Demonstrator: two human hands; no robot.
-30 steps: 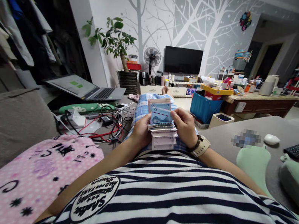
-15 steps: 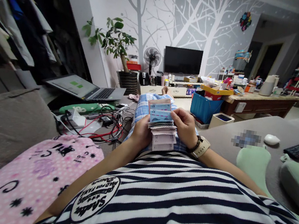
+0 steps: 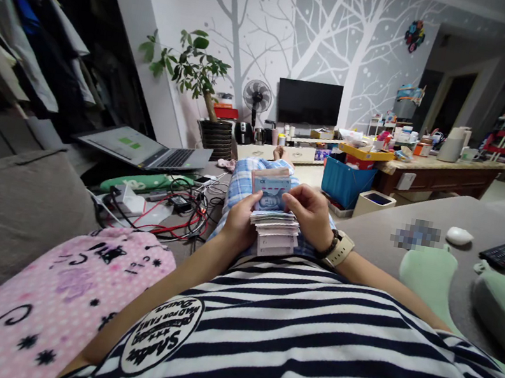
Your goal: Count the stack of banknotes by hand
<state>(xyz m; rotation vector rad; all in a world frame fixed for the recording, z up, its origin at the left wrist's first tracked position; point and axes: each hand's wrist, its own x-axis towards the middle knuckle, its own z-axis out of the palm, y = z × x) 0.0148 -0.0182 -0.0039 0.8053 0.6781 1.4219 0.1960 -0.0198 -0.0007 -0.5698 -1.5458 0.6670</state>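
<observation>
We had the grey sofa (image 3: 466, 215) spreading to either side of our fingers (image 3: 301, 193). The pink blanket (image 3: 72, 281) lay nearer to us, left of the fingers, and our striped shirt (image 3: 307, 327) showed just below them. Plaid cloth (image 3: 240, 180) covered our legs beneath and beyond the fingertips. The open laptop (image 3: 143, 150) sat farther off to their left, with the tangle of cables (image 3: 190, 211) nearer the fingers. Our left hand (image 3: 240, 218) was closed around the left side of the stack of banknotes (image 3: 276, 235), which lay between both hands' fingers, its edges fanned toward the shirt. Our right hand (image 3: 311, 210) pinched the right edge of the bluish note (image 3: 273, 194) on top.
</observation>
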